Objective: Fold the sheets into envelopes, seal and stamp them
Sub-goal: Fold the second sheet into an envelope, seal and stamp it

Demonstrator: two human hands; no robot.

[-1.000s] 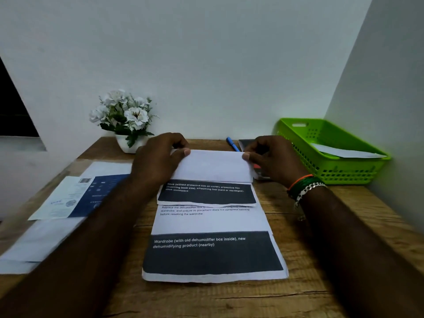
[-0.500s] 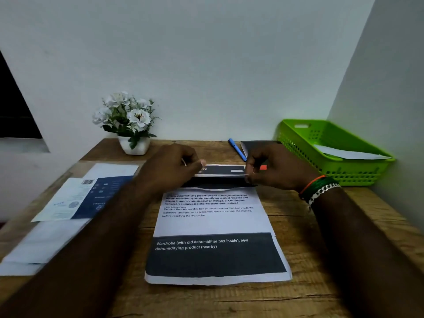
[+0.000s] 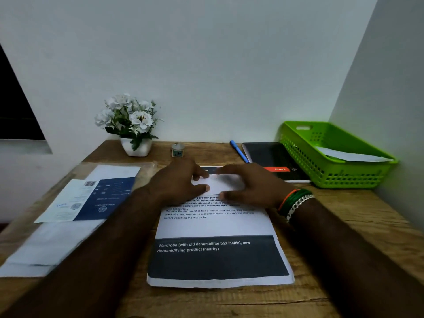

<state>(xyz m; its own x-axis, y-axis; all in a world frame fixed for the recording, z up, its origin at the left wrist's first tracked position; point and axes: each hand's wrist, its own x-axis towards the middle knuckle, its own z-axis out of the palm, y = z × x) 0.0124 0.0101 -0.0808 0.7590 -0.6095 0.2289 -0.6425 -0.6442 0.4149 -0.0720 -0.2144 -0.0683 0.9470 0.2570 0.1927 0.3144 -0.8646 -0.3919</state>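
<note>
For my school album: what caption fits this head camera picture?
Both hands press a fold into the printed sheet on the wooden desk.

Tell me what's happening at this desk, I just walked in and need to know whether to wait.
A person is folding a printed sheet on the wooden desk. The left hand and right hand rest with spread fingers on a narrow folded flap at the sheet's far edge. Most of the sheet lies flat and unfolded. Other papers wait at the left; a green basket at the right holds a white paper. Nothing looks sealed or stamped yet.
</note>
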